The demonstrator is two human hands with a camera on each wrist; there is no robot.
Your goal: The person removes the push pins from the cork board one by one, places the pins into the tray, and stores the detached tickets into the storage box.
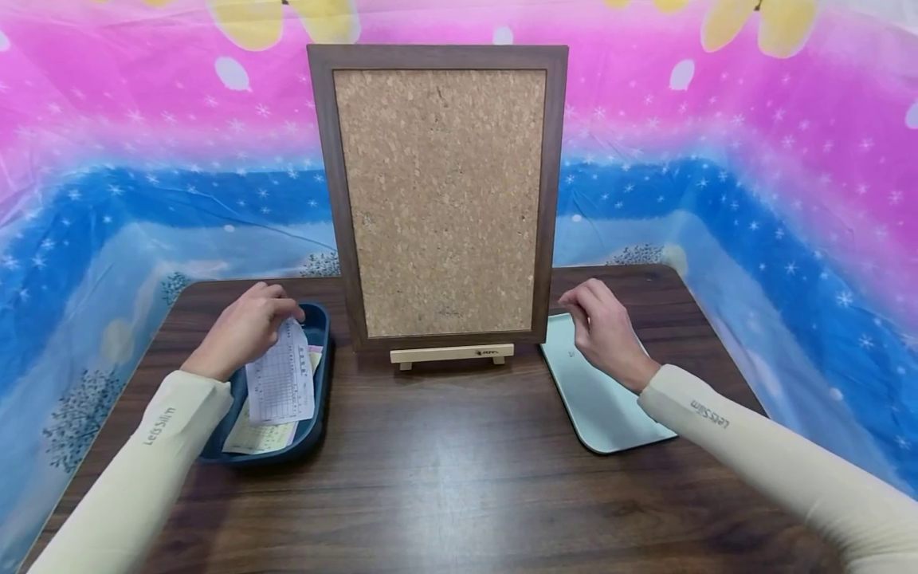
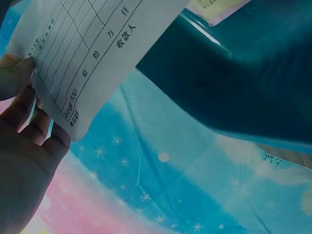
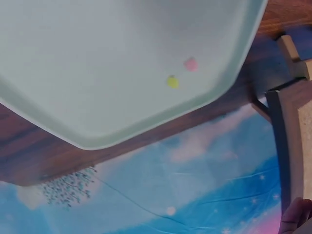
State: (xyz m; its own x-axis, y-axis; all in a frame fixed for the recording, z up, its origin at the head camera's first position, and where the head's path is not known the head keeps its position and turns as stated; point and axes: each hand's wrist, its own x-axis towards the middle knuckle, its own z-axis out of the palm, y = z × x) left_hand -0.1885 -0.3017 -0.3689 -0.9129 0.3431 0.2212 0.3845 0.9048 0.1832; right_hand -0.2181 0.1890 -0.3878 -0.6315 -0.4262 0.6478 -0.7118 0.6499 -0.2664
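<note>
Between thumb and fingers, my left hand (image 1: 247, 327) (image 2: 27, 146) pinches a white printed form slip (image 1: 283, 379) (image 2: 92, 63) by its edge. The slip hangs over a dark blue tray (image 1: 326, 391) (image 2: 229, 87), where more pale yellow and pink-edged slips (image 1: 261, 438) lie. My right hand (image 1: 606, 331) is above a pale green tray (image 1: 610, 418) (image 3: 112, 73), its thumb and fingers brought together; whether something small is between them is hidden. In the right wrist view, a pink piece (image 3: 191, 64) and a yellow-green piece (image 3: 172, 82) lie in that tray.
A cork board (image 1: 445, 207) in a dark brown frame leans on a light wooden easel (image 1: 452, 355) between the trays. All stand on a dark wood table (image 1: 445, 478). A pink and blue patterned cloth (image 1: 631, 191) hangs behind and at the sides.
</note>
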